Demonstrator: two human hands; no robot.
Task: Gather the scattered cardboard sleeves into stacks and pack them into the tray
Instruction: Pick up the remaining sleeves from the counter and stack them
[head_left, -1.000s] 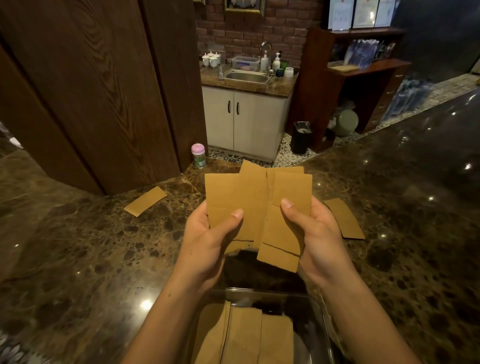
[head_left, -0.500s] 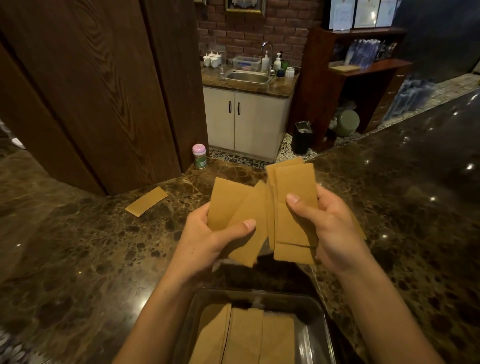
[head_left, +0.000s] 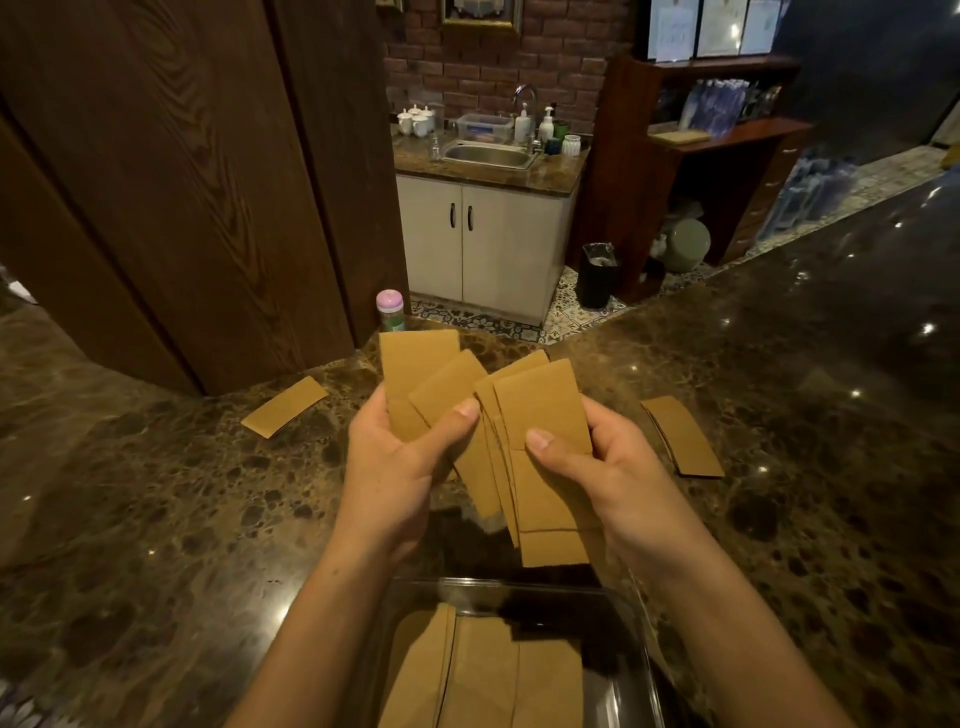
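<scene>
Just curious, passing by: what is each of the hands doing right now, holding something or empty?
Left hand: closed on a fanned pair of cardboard sleeves.
Right hand: closed on a thicker stack of cardboard sleeves.

Looks like a café or bar service area. Dark polished stone surface (head_left: 156, 493) wraps around like a bar top. Behind it: small steel sink (head_left: 488, 155) set in white cabinets (head_left: 483, 244), soap bottles (head_left: 545, 123), white cups (head_left: 418, 120), brick wall (head_left: 561, 62), wooden shelving (head_left: 727, 140), patterned floor tiles (head_left: 571, 312), black bin (head_left: 597, 275).
</scene>
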